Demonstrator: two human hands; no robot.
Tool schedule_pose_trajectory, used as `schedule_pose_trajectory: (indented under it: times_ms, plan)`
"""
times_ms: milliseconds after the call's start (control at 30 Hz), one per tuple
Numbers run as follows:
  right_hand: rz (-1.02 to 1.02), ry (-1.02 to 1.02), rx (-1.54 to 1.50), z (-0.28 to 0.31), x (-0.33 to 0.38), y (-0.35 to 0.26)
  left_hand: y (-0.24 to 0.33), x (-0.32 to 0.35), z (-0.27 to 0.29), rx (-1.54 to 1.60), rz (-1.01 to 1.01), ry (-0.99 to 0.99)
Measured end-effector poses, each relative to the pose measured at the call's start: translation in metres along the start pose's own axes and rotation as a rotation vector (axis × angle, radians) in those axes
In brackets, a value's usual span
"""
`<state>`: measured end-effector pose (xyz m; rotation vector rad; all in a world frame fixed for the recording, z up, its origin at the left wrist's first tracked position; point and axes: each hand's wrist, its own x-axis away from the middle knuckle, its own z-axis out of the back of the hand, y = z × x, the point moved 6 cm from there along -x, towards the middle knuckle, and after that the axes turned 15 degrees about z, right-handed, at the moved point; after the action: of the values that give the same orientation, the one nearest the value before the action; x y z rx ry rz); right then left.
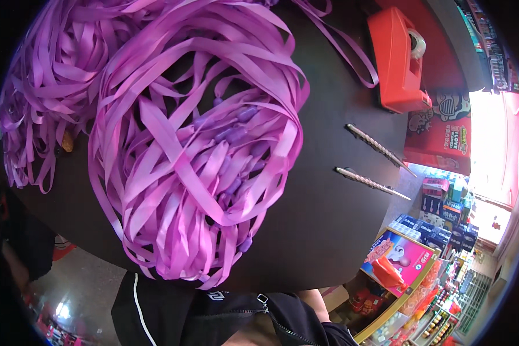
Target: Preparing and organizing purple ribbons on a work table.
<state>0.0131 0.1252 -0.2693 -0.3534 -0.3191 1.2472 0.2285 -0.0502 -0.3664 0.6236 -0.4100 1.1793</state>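
Note:
Neither of my hands shows; only a bit of bare arm (pixel 314 303) and my dark zipped jacket (pixel 225 320) appear at the lower edge. A large tangled coil of purple ribbon lanyards (pixel 184 167) lies on the dark table (pixel 323 242) right in front of me. Small darker purple plastic fittings (pixel 233 135) sit among its loops. Another heap of purple ribbon lanyards (pixel 69 63) lies at the far left, against the coil. Two slim tools with twisted shafts (pixel 380 150) rest side by side on the table's right part, pointing off toward its edge.
A red tape dispenser (pixel 392 63) with a clear roll stands at the far right. One loose ribbon loop (pixel 357 55) reaches toward it. Beyond the table's right edge are a red carton (pixel 441 132), stacked boxes (pixel 444 202) and shelves of packaged goods (pixel 427 317). A small brown object (pixel 67 143) lies left.

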Motion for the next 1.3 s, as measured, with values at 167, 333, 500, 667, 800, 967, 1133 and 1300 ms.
schedule_pose_trajectory:
  times_ms: [167,333,500,667,800,967,1133,1300]
  plan:
    - [0.008,0.018,-0.007,-0.001,0.000,0.002,0.005,-0.006,0.007,-0.012,-0.008,0.018]
    - [0.032,0.014,-0.014,-0.003,-0.001,0.005,0.004,-0.007,0.003,-0.022,-0.001,0.017]
    - [0.026,0.045,-0.008,-0.005,0.004,0.007,0.014,-0.024,0.010,-0.053,-0.035,0.029]
    - [0.037,0.061,-0.035,-0.010,-0.001,0.012,0.011,-0.032,0.011,-0.069,-0.030,0.032]
    - [0.034,0.092,-0.174,-0.027,0.000,0.019,0.006,-0.036,0.023,-0.043,-0.043,0.035]
    - [0.108,0.069,-0.073,-0.066,-0.018,0.032,0.019,-0.026,0.069,0.185,-0.228,-0.024]
    - [0.055,0.132,-0.277,0.016,-0.027,-0.033,0.031,0.074,0.130,0.789,-0.480,-0.309]
    - [0.594,0.202,-0.627,0.100,-0.018,-0.143,0.038,0.185,0.161,1.060,-0.504,-0.383]
